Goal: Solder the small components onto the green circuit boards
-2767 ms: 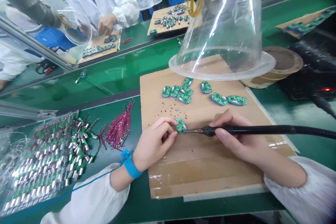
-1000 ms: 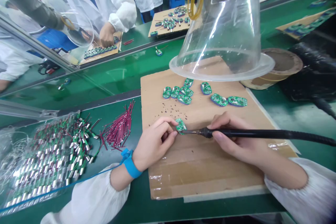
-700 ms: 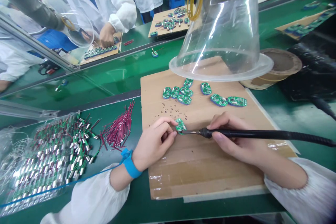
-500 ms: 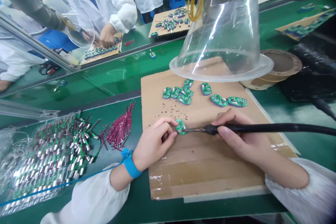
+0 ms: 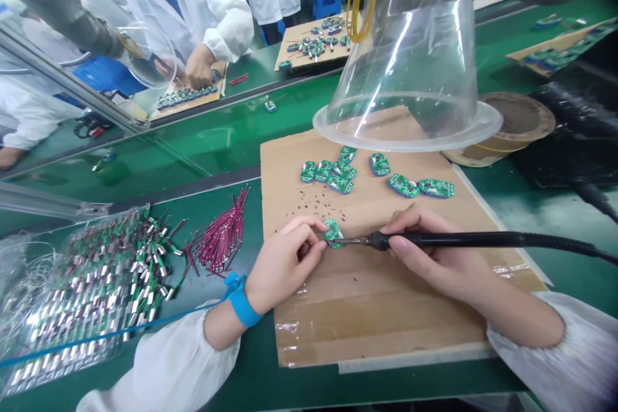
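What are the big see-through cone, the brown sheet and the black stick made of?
Clear, wide-rimmed cone: probably glossy plastic; it's see-through with bright streaks.
Brown rectangular sheet: likely cardboard, with a dull tan face.
Black pen-shaped tool: smooth handle, plastic or rubber, I can't tell; its thin grey tip shines like metal.

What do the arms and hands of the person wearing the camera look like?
Both arms have loose white sleeves, gathered at the cuffs. The left hand is gloveless, with a bright blue wristband and thin blue cord. The right hand is gloveless too, without any visible band.
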The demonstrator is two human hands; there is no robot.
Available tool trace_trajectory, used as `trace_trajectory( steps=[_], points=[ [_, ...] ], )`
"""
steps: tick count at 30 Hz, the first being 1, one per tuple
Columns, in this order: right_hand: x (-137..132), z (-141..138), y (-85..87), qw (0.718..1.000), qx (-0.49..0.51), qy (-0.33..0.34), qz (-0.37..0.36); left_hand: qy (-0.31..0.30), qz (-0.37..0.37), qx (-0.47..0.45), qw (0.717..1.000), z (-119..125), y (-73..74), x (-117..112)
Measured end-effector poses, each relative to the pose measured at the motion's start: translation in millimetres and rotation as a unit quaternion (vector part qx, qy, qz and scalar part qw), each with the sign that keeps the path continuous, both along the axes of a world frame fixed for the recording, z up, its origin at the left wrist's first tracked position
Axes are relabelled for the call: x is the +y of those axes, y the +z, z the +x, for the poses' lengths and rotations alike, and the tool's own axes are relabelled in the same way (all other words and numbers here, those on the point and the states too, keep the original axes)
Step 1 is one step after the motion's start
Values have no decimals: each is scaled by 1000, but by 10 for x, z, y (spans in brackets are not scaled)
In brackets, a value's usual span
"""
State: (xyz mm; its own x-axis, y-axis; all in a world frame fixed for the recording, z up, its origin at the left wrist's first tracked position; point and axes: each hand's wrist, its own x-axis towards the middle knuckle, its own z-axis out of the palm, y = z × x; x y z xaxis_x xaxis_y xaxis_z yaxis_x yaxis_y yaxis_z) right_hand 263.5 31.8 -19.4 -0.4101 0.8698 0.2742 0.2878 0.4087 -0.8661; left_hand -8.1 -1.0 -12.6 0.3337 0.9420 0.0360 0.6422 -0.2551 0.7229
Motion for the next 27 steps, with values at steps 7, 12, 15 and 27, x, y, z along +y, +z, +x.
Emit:
trace_trajectory(
  steps=[7, 12, 15, 27],
  points=[
    [2, 13, -13, 1000, 25, -7, -4, 3, -3, -2, 1000, -1, -6, 6],
    [9, 38, -28, 998, 44, -28, -24, 1, -5, -2, 1000, -1, 0, 6],
    [18, 31, -36, 996, 64, -41, -40, -1, -6, -6, 1000, -14, -4, 16],
    [219, -238, -106, 996, -20, 60, 63, -68, 79, 4, 994, -201, -37, 199]
  ],
)
